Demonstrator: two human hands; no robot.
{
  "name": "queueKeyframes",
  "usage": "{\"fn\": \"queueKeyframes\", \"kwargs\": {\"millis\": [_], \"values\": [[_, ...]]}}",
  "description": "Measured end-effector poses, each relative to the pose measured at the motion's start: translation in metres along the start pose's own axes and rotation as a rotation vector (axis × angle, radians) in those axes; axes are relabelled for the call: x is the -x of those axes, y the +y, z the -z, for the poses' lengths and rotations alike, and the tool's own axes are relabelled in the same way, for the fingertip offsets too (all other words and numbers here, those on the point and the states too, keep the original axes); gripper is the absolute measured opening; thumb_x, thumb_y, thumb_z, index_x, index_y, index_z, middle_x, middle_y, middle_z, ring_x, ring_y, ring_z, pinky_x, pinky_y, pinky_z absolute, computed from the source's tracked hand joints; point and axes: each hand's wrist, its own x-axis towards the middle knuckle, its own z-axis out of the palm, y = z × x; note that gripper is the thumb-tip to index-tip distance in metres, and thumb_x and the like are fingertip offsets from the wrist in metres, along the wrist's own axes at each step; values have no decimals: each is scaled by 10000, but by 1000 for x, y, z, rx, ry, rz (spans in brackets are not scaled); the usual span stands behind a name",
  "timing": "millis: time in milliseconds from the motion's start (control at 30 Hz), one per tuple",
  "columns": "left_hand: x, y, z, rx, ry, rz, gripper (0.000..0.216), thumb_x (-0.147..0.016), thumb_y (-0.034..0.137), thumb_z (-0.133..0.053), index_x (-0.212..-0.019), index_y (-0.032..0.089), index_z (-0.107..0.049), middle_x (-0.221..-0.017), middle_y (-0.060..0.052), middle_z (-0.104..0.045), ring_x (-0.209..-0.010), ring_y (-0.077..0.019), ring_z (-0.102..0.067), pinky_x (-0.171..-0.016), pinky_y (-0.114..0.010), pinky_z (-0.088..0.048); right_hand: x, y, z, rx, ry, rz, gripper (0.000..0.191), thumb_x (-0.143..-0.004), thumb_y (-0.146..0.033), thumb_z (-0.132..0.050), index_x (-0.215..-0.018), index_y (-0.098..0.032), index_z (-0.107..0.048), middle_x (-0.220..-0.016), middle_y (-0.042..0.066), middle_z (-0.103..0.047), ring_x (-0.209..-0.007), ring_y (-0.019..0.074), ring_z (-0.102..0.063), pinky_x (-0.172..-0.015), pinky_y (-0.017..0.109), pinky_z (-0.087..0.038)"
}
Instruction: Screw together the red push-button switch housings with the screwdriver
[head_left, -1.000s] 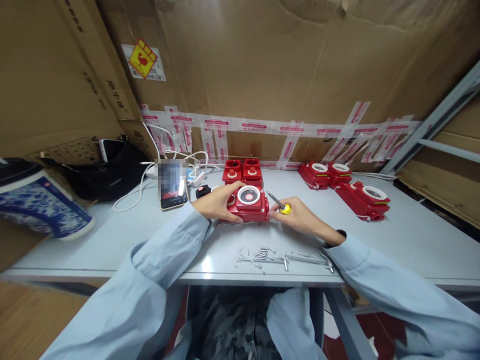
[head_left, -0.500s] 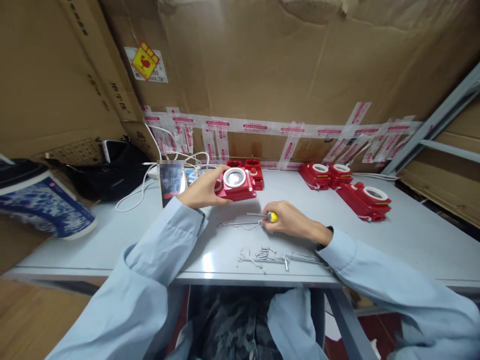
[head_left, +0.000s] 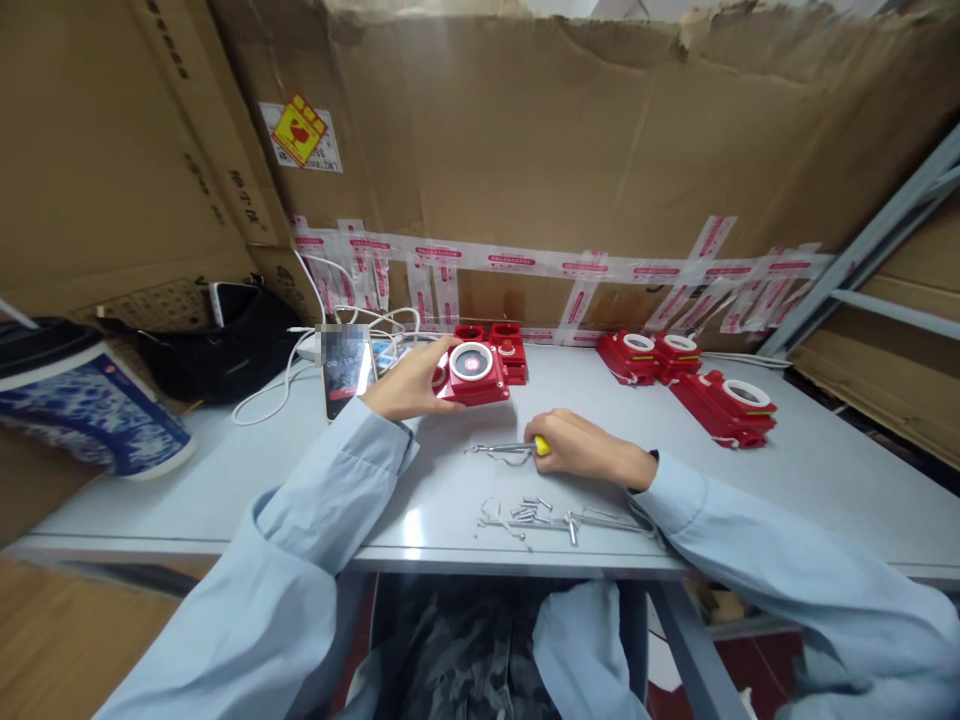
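My left hand [head_left: 416, 382] grips a red housing [head_left: 487, 391] with a white-ringed round window, lifted a little off the table and tilted toward me. To the right and nearer to me, my right hand [head_left: 576, 447] is closed around a screwdriver [head_left: 542, 446], of which a yellow part and the metal shaft show. The shaft points left, low over the table, alongside a thin metal rod with a wire [head_left: 480, 450]; whether the fingers also hold that rod is unclear. Small screws [head_left: 531, 510] and further thin rods lie near the front edge.
Behind the held housing stand more red housings [head_left: 507, 345]; several others [head_left: 724, 405] sit at the right. A phone [head_left: 349, 372], white cables [head_left: 281, 400], a black bag [head_left: 202, 350] and a large paper cup [head_left: 90, 400] are at the left. Cardboard [head_left: 525, 130] walls the back.
My right hand has lowered slightly, bringing the screwdriver shaft down to the thin rod on the table. The left hand still holds the red housing, its window now tilted a little differently.
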Motion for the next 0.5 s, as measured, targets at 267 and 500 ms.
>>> {"fn": "queueKeyframes", "kwargs": {"millis": [267,500], "values": [[-1,-2,-2,-52,-8,-38,727,-601,328,-764,-1229,189,-424,-1189,-96,-570,-1041,-287,-562,-895,-396,-441,81,22,40,-158,-79,-132,189,-653,-167,-536,-781,-154,-674,-686,18,-652,-604,123,-528,-600,230,-398],[-2,2,-10,-89,-56,-51,716,-604,353,-758,-1221,195,-430,-1193,-96,-564,-1070,-302,-546,-901,-410,-432,123,29,30,-174,-160,-288,203,-663,-191,-535,-802,-161,-680,-756,36,-672,-696,165,-580,-634,245,-418]]}}
